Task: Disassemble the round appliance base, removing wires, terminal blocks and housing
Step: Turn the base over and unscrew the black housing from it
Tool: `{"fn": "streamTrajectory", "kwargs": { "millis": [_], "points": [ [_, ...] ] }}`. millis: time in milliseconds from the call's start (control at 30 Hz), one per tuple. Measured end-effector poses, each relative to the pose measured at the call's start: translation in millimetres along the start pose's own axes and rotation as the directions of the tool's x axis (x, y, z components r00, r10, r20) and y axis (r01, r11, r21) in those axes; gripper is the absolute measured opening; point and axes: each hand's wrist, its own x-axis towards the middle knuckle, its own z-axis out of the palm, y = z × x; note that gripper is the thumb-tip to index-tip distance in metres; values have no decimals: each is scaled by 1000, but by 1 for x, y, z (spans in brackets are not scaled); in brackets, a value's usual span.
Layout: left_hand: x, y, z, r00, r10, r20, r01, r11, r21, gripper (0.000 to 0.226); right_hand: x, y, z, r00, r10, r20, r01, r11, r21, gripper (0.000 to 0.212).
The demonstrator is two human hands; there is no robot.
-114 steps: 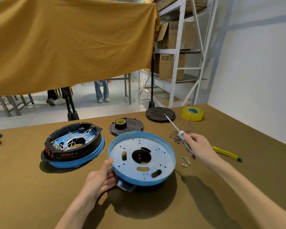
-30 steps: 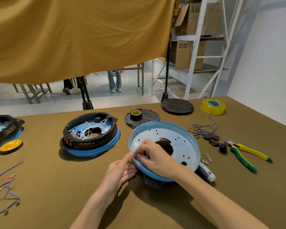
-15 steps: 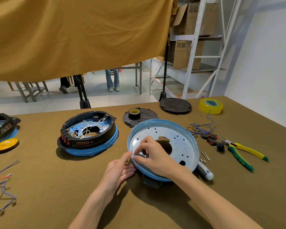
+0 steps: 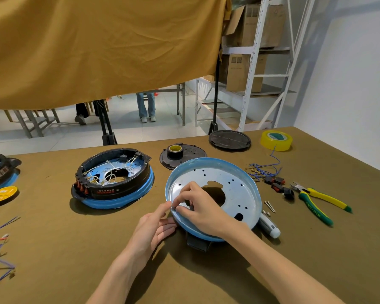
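A round blue base pan [image 4: 233, 187] with a silver perforated floor and a central hole lies tilted in front of me, a black part [image 4: 196, 242] poking out beneath its near edge. My right hand [image 4: 200, 207] rests inside it, fingertips pinching something small at the near-left rim. My left hand [image 4: 151, 231] holds the pan's outer rim from the left, thumb up against the edge. What the right fingers pinch is too small to make out.
A second base with black housing and wires [image 4: 114, 178] stands to the left. A white-handled screwdriver [image 4: 270, 224], loose screws [image 4: 269, 207], red switches [image 4: 276, 185], blue wires [image 4: 263, 168], pliers [image 4: 316, 200], yellow tape [image 4: 276, 140], two black discs [image 4: 229, 139] and more wires [image 4: 0, 249] lie around.
Since 3.8 s ago my right hand has laid the screwdriver down beside the pan and moved onto its near-left rim. Over the last second both hands have barely moved.
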Motion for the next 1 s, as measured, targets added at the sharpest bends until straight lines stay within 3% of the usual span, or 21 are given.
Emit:
{"fn": "streamTrajectory", "kwargs": {
  "millis": [167, 333, 533, 833, 1000],
  "points": [
    [-3, 3, 0, 999, -45, 4, 45, 994, -99, 99, -1, 1, 1, 998, 22, -54, -22, 1000, -4, 24],
    [-4, 4, 1, 998, -55, 5, 55, 990, -127, 97, 4, 2, 1, 998, 59, -35, -60, 998, -36, 8],
    [-7, 5, 3, 998, -60, 20, 62, 989, -131, 90, 3, 4, 1, 997, 54, -60, -57, 998, -37, 18],
    [-9, 5, 4, 998, -54, 36, 58, 990, -126, 93, -3, 2, -1, 999, -6, -47, 6, 1000, -2, 10],
    [-10, 6, 5, 998, -44, 40, 49, 992, -119, 90, -1, 1, -1, 997, 45, -65, -45, 999, -2, 13]
  ]
}}
